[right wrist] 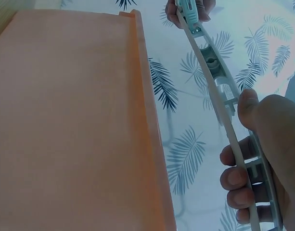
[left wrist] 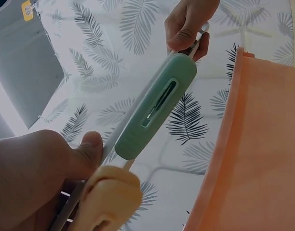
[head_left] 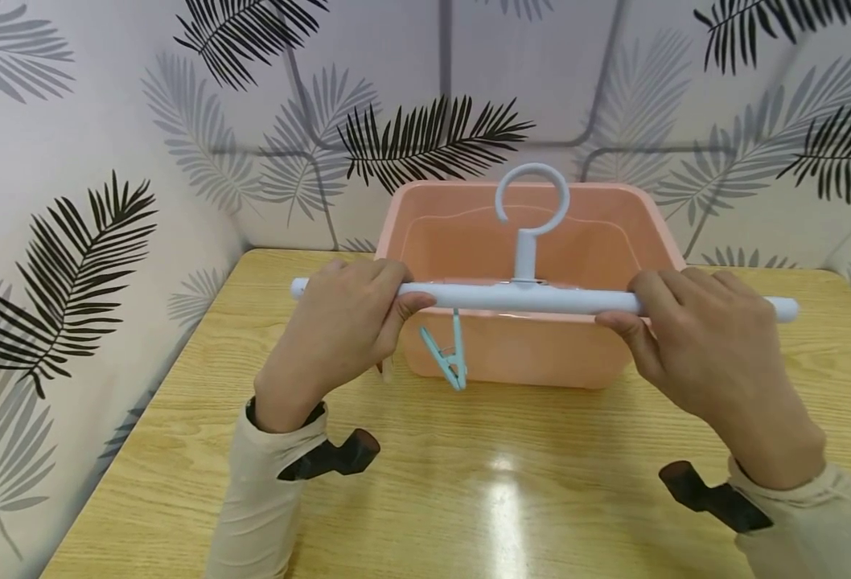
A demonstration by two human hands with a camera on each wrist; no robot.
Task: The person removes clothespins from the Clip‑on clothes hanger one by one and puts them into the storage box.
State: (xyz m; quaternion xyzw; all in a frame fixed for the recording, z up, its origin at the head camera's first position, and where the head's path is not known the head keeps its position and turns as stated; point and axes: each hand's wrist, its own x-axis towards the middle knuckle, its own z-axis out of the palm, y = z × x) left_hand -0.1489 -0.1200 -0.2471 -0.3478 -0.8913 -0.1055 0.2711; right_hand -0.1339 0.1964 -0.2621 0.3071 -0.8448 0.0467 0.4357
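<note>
A pale blue clip hanger (head_left: 512,298) with a round hook (head_left: 565,201) is held level, overlapping the near rim of a peach plastic tub (head_left: 512,350) in the head view. My left hand (head_left: 342,326) grips the bar near its left end, thumb along the near side. Toward the other end my right hand (head_left: 715,354) grips it the same way; the right wrist view shows its fingers curled around the underside. A teal clothespin (head_left: 451,360) hangs under the bar beside my left hand. In the left wrist view a cream clothespin (left wrist: 113,192) hangs close to my left fingers.
The tub stands on a wood-grain table (head_left: 433,482), near its back edge. Behind and to the left hangs a feather-patterned curtain (head_left: 201,137). A dark camera mount (head_left: 331,458) sits on my left wrist and another mount (head_left: 715,498) on my right.
</note>
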